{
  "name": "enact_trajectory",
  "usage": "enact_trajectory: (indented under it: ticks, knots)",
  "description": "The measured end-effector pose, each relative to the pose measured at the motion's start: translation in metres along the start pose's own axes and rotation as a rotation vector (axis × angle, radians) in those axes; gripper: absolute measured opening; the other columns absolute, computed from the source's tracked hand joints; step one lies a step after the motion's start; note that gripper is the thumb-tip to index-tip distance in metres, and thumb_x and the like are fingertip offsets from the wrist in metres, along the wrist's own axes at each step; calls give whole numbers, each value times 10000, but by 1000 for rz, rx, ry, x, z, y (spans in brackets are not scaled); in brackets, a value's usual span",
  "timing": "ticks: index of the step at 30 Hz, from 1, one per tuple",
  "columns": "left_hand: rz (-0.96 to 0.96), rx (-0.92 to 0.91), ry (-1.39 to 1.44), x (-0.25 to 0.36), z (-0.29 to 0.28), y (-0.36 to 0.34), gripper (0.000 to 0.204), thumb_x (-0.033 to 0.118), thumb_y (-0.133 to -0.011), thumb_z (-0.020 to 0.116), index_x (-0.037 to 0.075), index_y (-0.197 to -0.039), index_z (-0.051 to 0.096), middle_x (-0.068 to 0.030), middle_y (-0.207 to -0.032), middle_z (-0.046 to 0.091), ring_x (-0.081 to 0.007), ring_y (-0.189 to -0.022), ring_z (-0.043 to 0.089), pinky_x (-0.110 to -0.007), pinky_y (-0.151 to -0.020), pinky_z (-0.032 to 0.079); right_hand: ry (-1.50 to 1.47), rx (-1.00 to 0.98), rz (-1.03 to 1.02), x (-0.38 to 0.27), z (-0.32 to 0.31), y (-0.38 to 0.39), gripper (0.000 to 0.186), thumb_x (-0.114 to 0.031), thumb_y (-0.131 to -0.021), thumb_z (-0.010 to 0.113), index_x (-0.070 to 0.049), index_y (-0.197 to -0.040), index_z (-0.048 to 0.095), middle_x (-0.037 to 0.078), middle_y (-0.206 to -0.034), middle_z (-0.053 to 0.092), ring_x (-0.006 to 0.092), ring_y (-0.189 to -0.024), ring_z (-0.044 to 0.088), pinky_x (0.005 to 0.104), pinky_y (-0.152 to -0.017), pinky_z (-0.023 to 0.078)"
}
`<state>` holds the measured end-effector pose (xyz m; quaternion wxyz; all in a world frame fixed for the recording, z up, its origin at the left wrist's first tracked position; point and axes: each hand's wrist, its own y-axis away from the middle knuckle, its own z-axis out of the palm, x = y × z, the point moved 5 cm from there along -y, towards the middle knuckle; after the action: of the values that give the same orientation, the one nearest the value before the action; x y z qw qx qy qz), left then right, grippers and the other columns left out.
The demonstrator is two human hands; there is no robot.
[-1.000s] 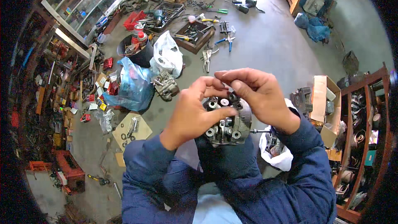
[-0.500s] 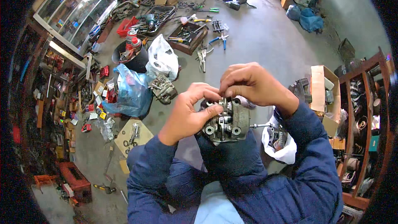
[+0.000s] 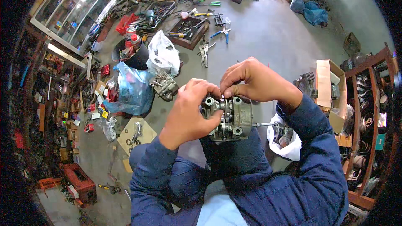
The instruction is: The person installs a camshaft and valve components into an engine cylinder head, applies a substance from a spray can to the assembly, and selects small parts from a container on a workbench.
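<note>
A grey metal cylinder head (image 3: 240, 117) with bolt bosses and rocker parts rests on my thigh. My left hand (image 3: 190, 115) is wrapped round its left side, thumb on the middle parts. My right hand (image 3: 255, 81) has thumb and index finger pinched at the top middle of the head, on a small shiny part too hidden to name. A threaded metal rod (image 3: 264, 124) sticks out from the head's right side, above a white bag (image 3: 284, 150) with metal parts.
A second engine part (image 3: 164, 86) lies beside blue (image 3: 132, 100) and white (image 3: 163, 50) bags. Pliers (image 3: 224, 33) and a wooden tool tray (image 3: 186, 42) are ahead. A cardboard box (image 3: 324, 83) and wooden shelving (image 3: 372, 79) stand right, a red toolbox (image 3: 79, 184) lower left.
My right hand's fingers have closed into a pinch lower on the head's top middle. The head has shifted a little, uncovering its upper right boss. My left hand still holds it.
</note>
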<state>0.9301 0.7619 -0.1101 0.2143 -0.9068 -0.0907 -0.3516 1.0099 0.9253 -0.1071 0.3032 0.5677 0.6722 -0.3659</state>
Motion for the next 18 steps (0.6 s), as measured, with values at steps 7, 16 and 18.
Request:
enact_trajectory:
  ticks: [7, 16, 18]
  knots:
    - [103, 39, -67, 5, 3, 1, 347, 121, -669, 796, 82, -992, 676, -125, -995, 665, -331, -1044, 641, -418, -925, 501, -88, -60, 223, -1, -2, 0, 140, -108, -865, 810, 2, -945, 776, 64, -854, 746, 121, -804, 675, 291, -740, 542]
    - [123, -23, -44, 1, 4, -2, 297, 51, -708, 743, 81, -1003, 716, -105, -978, 673, -324, -1088, 617, -472, -997, 455, -168, 316, 345, 17, -15, 55, 165, -174, -919, 770, -11, -910, 744, 36, -771, 678, 81, -724, 599, 294, -666, 507]
    - [136, -28, -46, 0, 3, -2, 290, 42, -712, 736, 67, -1000, 722, -115, -990, 676, -332, -1086, 622, -462, -979, 486, -76, 174, 278, 25, -5, 69, 166, -166, -922, 768, -2, -940, 750, 43, -788, 690, 90, -725, 608, 295, -662, 502]
